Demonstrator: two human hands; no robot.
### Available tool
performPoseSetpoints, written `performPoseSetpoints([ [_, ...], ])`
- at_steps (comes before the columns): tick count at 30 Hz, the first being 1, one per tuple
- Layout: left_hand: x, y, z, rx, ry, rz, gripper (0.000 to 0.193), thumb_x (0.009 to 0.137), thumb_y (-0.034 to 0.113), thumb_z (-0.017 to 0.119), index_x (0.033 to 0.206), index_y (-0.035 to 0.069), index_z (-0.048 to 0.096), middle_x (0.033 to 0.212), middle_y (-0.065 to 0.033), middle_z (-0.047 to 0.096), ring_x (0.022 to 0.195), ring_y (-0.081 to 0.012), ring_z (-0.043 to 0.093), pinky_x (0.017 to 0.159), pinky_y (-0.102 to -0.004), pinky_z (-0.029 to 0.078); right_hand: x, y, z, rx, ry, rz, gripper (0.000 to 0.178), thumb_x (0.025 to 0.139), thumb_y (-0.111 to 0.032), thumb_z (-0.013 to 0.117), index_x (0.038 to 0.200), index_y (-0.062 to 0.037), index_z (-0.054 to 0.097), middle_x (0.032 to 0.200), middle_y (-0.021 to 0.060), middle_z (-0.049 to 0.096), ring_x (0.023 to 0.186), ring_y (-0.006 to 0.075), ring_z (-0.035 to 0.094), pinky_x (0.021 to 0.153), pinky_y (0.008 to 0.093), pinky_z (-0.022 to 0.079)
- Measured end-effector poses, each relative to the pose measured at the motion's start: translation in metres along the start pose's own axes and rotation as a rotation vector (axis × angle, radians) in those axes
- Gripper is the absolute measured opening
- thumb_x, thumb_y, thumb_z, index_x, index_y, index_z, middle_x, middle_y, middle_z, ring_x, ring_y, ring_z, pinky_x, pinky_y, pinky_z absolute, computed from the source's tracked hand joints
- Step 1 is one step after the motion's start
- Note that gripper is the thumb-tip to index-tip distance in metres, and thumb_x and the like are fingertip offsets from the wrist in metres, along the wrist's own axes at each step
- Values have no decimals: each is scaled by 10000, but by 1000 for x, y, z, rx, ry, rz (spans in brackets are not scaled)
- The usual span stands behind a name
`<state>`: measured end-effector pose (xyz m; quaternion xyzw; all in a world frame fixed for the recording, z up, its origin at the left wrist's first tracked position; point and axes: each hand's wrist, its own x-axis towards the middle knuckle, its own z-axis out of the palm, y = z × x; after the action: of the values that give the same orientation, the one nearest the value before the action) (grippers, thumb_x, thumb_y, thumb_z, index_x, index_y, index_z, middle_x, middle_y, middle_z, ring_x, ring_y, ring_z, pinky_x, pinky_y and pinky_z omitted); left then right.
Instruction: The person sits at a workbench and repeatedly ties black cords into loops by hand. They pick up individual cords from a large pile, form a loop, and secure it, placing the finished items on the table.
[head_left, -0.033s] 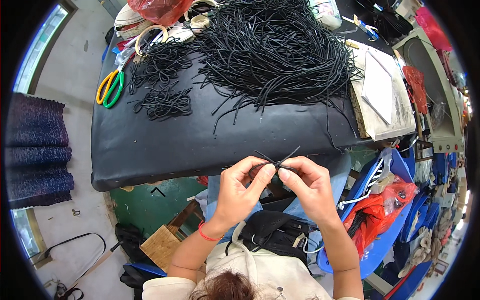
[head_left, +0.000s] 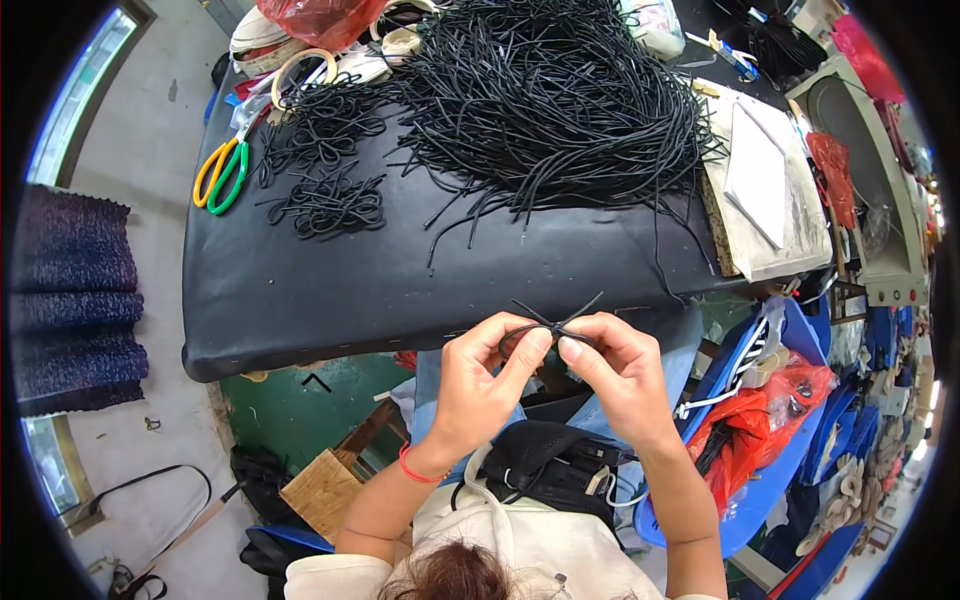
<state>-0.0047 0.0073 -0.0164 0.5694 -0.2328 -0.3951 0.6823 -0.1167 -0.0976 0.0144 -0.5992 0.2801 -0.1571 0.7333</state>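
Just off the front edge of the table, my left hand (head_left: pixel 485 375) and my right hand (head_left: pixel 625 372) pinch one thin black cord (head_left: pixel 556 327) between thumbs and fingertips. The cord is crossed or knotted between the thumbs, and its two free ends stick up in a V. Part of it loops behind my left fingers; the rest is hidden by my hands. Beyond them lies a big heap of loose black cords (head_left: pixel 560 110). To its left are a small pile of looped, tied black cords (head_left: pixel 325 207) and another such pile (head_left: pixel 325 125) behind it.
Scissors (head_left: pixel 228 175) with yellow and green handles lie at the left of the black-covered table (head_left: pixel 330 290). A board with white paper (head_left: pixel 755 175) is at the right. A blue basket (head_left: pixel 745 520) with red plastic bags (head_left: pixel 745 425) stands by my right arm, a wooden stool (head_left: pixel 322 495) lower left.
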Motion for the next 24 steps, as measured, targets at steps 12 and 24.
performPoseSetpoints([
  [12, 6, 8, 19, -305, 252, -46, 213, 895, 174, 560, 985, -18, 590, 860, -48, 621, 758, -99, 584, 707, -239, 482, 0, 7, 8, 270, -14, 133, 179, 865, -75, 582, 1025, 4, 579, 889, 11, 601, 782, 43, 526, 681, 186, 425],
  [24, 8, 16, -7, -250, -224, -193, 144, 872, 113, 581, 912, -16, 632, 783, -28, 623, 703, -63, 549, 656, -207, 447, 19, -9, 8, 116, -63, -37, 153, 888, -125, 562, 948, 13, 591, 837, 25, 585, 747, 74, 554, 585, 212, 460],
])
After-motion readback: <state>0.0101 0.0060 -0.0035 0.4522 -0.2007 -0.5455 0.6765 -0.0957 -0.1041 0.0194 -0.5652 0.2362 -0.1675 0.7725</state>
